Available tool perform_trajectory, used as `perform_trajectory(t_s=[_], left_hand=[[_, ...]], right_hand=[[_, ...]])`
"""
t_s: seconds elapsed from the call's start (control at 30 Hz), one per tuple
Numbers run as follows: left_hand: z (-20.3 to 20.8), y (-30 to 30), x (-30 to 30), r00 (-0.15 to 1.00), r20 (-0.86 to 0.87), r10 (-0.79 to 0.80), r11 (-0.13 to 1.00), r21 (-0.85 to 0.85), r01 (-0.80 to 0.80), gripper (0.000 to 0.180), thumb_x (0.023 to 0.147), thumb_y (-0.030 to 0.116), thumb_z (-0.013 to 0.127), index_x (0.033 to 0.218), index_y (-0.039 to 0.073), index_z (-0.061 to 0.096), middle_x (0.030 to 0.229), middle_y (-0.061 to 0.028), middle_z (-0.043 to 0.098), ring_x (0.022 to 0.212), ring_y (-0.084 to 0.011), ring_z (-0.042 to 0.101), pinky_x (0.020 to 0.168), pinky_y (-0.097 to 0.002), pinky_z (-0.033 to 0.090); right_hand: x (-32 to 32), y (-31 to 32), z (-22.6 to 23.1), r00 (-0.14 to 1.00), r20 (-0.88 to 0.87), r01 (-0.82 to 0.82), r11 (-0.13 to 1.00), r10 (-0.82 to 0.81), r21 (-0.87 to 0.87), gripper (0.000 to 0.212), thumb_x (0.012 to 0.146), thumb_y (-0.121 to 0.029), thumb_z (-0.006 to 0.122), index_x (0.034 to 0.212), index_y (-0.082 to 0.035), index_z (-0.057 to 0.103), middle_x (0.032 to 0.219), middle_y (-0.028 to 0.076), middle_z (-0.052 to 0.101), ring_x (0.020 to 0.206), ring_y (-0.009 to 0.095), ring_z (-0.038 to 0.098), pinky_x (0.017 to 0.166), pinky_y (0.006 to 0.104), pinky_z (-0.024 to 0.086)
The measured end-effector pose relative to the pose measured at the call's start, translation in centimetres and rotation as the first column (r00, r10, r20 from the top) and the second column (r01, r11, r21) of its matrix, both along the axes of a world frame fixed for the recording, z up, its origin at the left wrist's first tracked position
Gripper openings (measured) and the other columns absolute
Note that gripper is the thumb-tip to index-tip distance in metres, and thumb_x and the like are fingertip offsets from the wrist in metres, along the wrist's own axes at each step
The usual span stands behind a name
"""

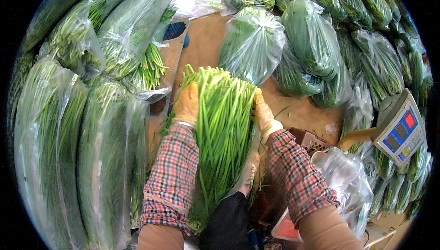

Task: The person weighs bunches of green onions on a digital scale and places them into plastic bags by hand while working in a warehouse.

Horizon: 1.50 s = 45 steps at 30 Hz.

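Note:
A large loose bundle of garlic chives lies lengthwise in front of me, pale cut ends at the far side and dark leaf tips toward my body. My left hand, in a yellowish glove, wraps the bundle's left side near the cut ends. On the opposite side my right hand, gloved the same way, grips the edge just below the cut ends. Both palms are hidden against the leaves. Checked sleeve covers reach over my forearms. The tips rest close to dark cloth at my lap.
Long clear bags of chives line the left. A tied bag of chives sits beyond the bundle on the brown surface, with more stacked to the right. A digital scale stands at right above loose clear plastic bags.

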<state>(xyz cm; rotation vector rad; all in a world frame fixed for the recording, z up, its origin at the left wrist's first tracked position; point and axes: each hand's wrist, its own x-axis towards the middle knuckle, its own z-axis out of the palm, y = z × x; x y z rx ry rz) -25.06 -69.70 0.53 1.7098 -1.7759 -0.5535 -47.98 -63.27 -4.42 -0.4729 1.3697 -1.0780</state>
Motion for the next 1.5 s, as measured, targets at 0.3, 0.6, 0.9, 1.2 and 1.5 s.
perform_trajectory(t_s=[0.3, 0.6, 0.9, 1.2, 1.5], left_hand=[[6.0, 10.8, -7.7, 0.961, -0.011, -0.275, 0.959, -0.07, 0.273, 0.041, 0.09, 0.029, 0.052, 0.121, 0.002, 0.047, 0.096, -0.0158, 0.056, 0.081, -0.0282, 0.057, 0.073, -0.038, 0.048], [3.5, 6.8, -8.3, 0.988, -0.096, -0.124, 0.982, 0.129, 0.136, 0.109, 0.075, 0.047, 0.067, 0.141, -0.003, -0.005, 0.145, -0.0291, 0.006, 0.136, -0.0386, 0.012, 0.108, -0.0385, 0.026], [7.0, 8.3, -10.5, 0.91, -0.13, -0.393, 0.732, 0.555, 0.395, 0.079, 0.08, 0.06, 0.052, 0.124, -0.004, 0.046, 0.112, -0.0226, 0.058, 0.104, -0.0343, 0.056, 0.09, -0.0391, 0.044], [6.6, 14.0, -11.9, 0.807, 0.245, -0.537, 0.842, 0.104, 0.529, 0.04, 0.088, 0.036, 0.048, 0.114, 0.007, 0.059, 0.113, -0.0188, 0.053, 0.095, -0.0343, 0.052, 0.08, -0.0422, 0.042], [-0.1, 10.6, -10.8, 0.904, -0.266, -0.335, 0.819, 0.392, 0.419, 0.044, 0.09, 0.049, 0.045, 0.11, 0.011, 0.053, 0.137, -0.0248, 0.036, 0.12, -0.037, 0.044, 0.097, -0.0411, 0.037]], right_hand=[[-0.5, 3.6, 1.3, 0.831, 0.549, 0.196, 0.969, -0.083, -0.15, 0.077, 0.086, -0.067, 0.033, 0.121, 0.0, 0.051, 0.116, 0.015, 0.057, 0.101, 0.024, 0.056, 0.087, 0.0361, 0.045], [-0.7, 4.9, 4.0, 0.784, 0.62, 0.121, 0.987, -0.032, -0.102, 0.077, 0.087, -0.066, 0.033, 0.12, 0.001, 0.051, 0.116, 0.015, 0.056, 0.101, 0.024, 0.056, 0.088, 0.0365, 0.045], [-1.2, 5.8, 5.9, 0.75, 0.661, 0.089, 0.986, 0.027, -0.142, 0.077, 0.087, -0.066, 0.033, 0.12, 0.001, 0.051, 0.116, 0.016, 0.056, 0.101, 0.025, 0.056, 0.088, 0.0369, 0.045], [-3.0, 9.9, 8.9, 0.556, 0.803, 0.01, 0.965, 0.213, -0.263, 0.078, 0.087, -0.066, 0.033, 0.12, 0.002, 0.051, 0.117, 0.017, 0.056, 0.102, 0.025, 0.056, 0.089, 0.0373, 0.045], [-2.6, 9.1, 9.1, 0.527, 0.819, 0.014, 0.962, 0.226, -0.274, 0.078, 0.087, -0.066, 0.032, 0.12, 0.003, 0.05, 0.117, 0.017, 0.056, 0.102, 0.025, 0.056, 0.089, 0.0377, 0.045]])
